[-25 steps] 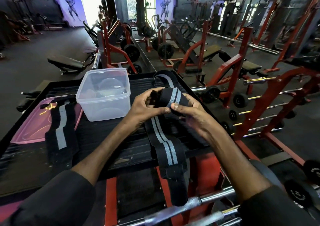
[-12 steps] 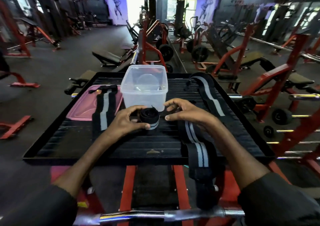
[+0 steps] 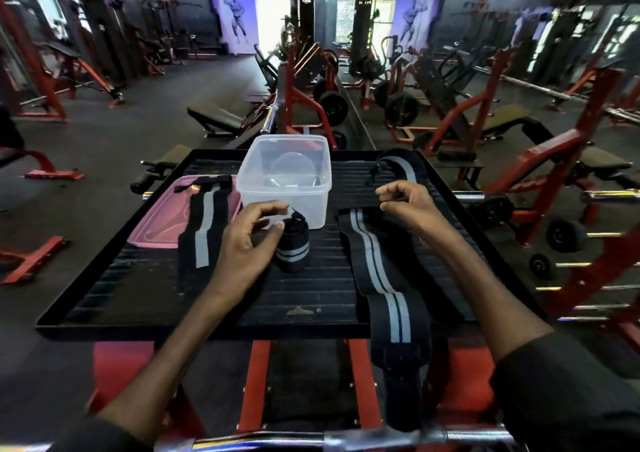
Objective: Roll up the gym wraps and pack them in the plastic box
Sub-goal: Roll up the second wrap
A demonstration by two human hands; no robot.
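A rolled black wrap with grey stripes (image 3: 292, 247) stands on end on the black ribbed tray (image 3: 145, 295), just in front of the clear plastic box (image 3: 311, 205), which holds no wrap. My left hand (image 3: 246, 240) hovers beside the roll with relaxed fingers, its thumb tip touching the roll's left side. My right hand (image 3: 410, 205) floats with loosely curled fingers, holding nothing, above a long unrolled wrap (image 3: 379, 278). That wrap runs down the tray's right side and hangs over the front edge. Another unrolled wrap (image 3: 204, 230) lies at the left.
A pink lid (image 3: 152, 230) lies on the tray's left part, under the far end of the left wrap. A steel barbell (image 3: 277, 443) crosses below the tray. Red gym racks and benches surround the tray.
The rolled wrap now stands on the tray and my left hand has loosened its grip on it. My right hand has come off the roll and moved right, above the long wrap.
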